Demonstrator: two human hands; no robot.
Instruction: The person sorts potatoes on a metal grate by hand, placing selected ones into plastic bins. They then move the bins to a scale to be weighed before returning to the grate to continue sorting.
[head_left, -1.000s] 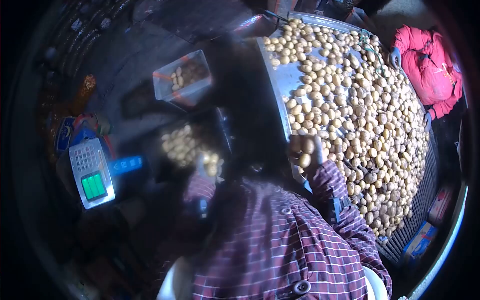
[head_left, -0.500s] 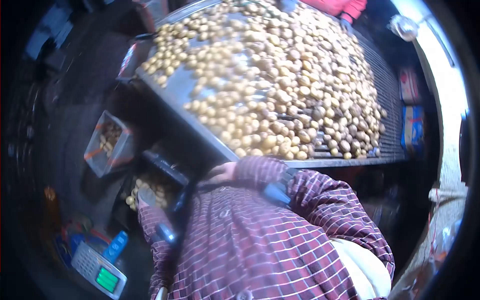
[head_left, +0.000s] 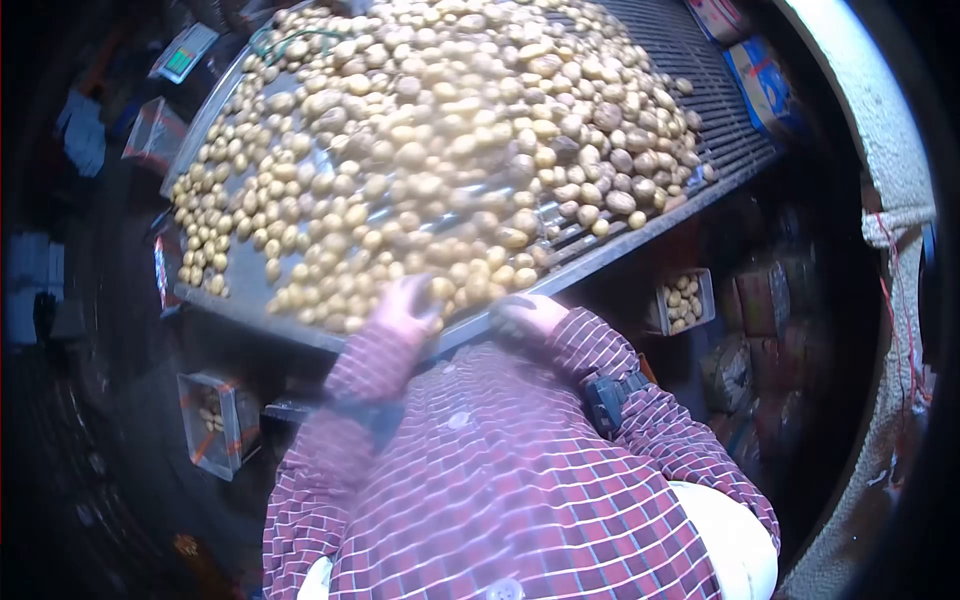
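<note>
Potatoes (head_left: 450, 110) of mixed sizes cover a large metal sorting table (head_left: 610, 265). My left hand (head_left: 405, 303) is among the potatoes at the near edge; motion smears its fingers, so their grip does not show. Close by on the right, my right hand (head_left: 525, 316) rests by the table's rim with its dark-covered fingers loosely curved and apart from one another. I see nothing held in it. Both hands seem to wear partial dark gloves.
Below the table's left side stands a clear bin (head_left: 222, 425) with a few potatoes. Another bin of potatoes (head_left: 685, 302) is at the right. A scale (head_left: 183, 52) with a green display sits far left. A pale post (head_left: 895, 215) rises at the right.
My view has swung left and nearer the table. My left hand has gone from a container of potatoes below up to the tabletop. My right hand is now at the table's near rim.
</note>
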